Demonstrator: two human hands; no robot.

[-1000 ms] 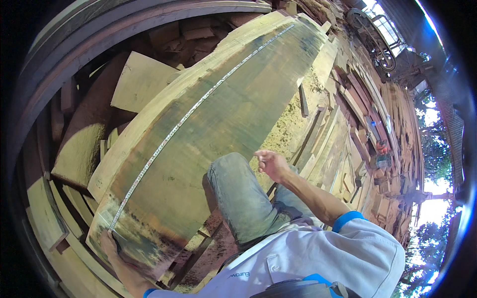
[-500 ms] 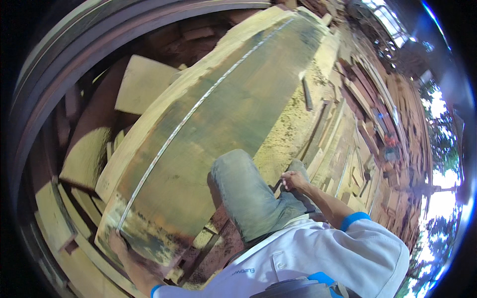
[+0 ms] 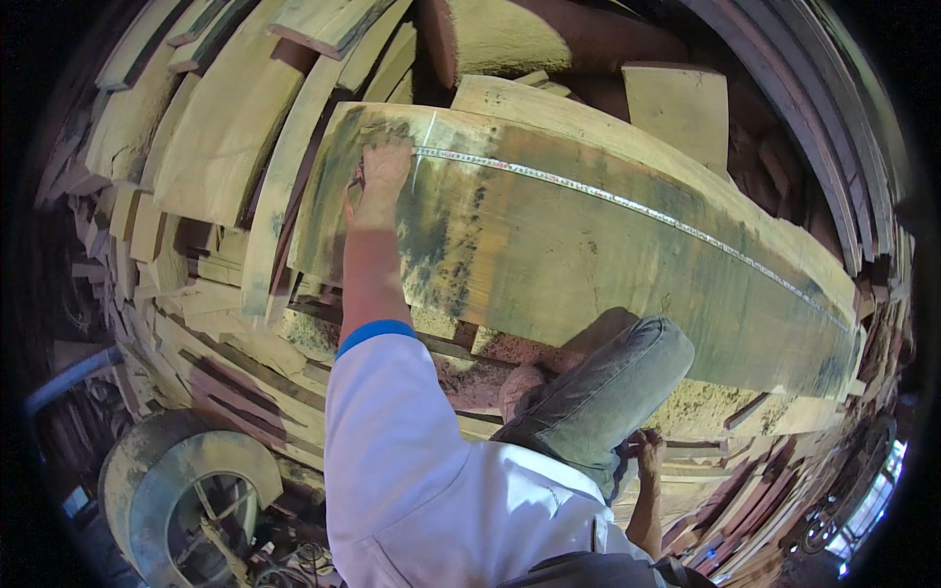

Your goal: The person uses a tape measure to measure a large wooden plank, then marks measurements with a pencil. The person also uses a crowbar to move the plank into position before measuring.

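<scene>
A thick wood slab (image 3: 549, 255) with a stained face lies in front of me. A metal tape measure (image 3: 588, 188) is stretched lengthwise along it, near the far edge. My left hand (image 3: 386, 162) is closed around the tape's left end, down on the slab. A thin red piece shows beside that wrist. Just right of the fingers a pale line (image 3: 425, 147) crosses under the tape. My right hand (image 3: 647, 448) is closed by my bent leg (image 3: 608, 392); what it holds, if anything, is hidden.
Stacked boards (image 3: 221, 137) crowd the left, and a log (image 3: 500, 39) lies beyond the slab. A block (image 3: 676, 113) rests against the slab's far side. Sawdust (image 3: 686, 407) covers wood near my leg. A large wheel (image 3: 196, 500) stands at lower left.
My view has swung left, bringing the slab's left end and the wheel into sight. The left hand is still at the tape's end, its arm now stretched out; the right hand stays by my leg.
</scene>
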